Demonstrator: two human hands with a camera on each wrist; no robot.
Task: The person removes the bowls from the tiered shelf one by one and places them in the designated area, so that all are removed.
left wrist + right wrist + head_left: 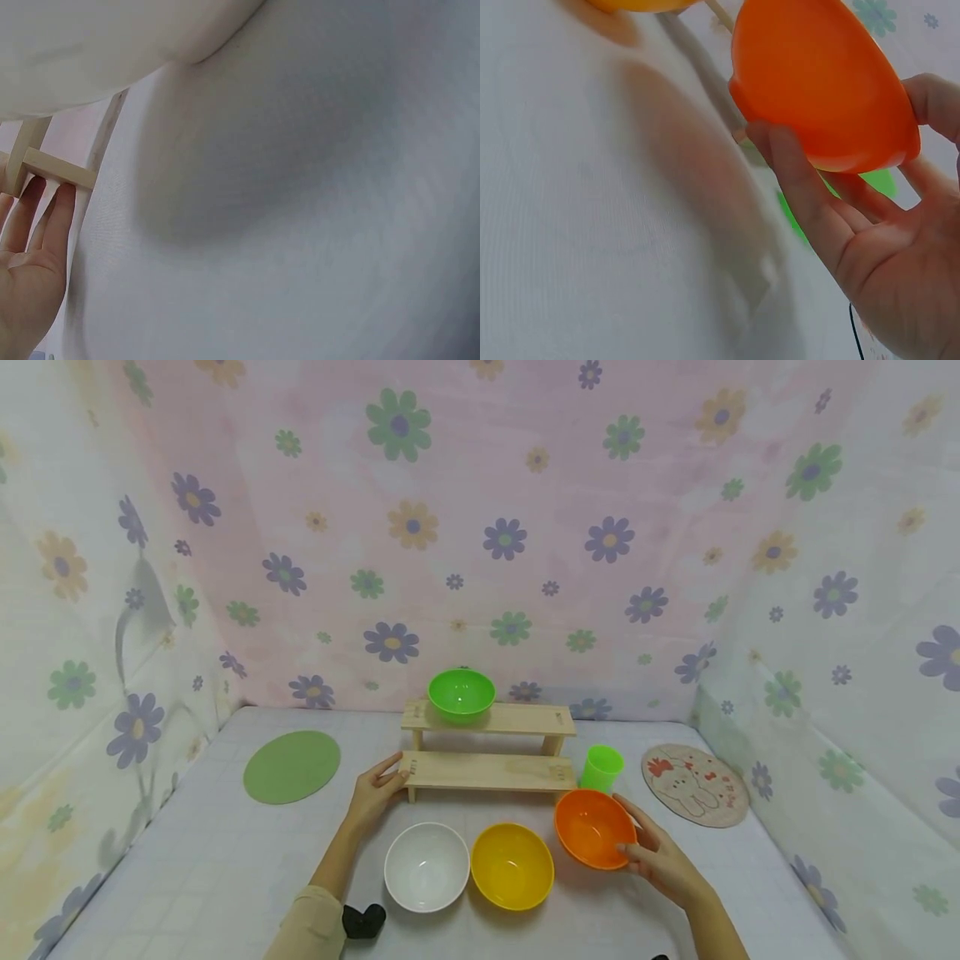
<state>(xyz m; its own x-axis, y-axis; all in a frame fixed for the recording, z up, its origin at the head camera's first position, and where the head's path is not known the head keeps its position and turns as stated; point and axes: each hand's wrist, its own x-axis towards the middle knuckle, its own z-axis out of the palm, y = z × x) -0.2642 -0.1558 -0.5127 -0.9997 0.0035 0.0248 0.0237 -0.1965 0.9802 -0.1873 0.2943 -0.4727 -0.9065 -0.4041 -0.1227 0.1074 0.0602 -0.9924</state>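
Right hand (663,860) grips tilted orange bowl (592,827); left hand (375,793) touches wooden shelf (483,770)

Left hand (372,793) reaches forward, fingers (58,217) straight and together, palm open. Right hand (660,858) out to right, fingers (802,187) and thumb curled in grip. Both forearms extended forward.

Yellow bowl (641,4) cropped by the right wrist view's top edge; green cup (877,181) mostly behind the orange bowl (821,82).

Right hand (870,247) gripping tilted orange bowl (817,82), yellow bowl (641,4) at top edge
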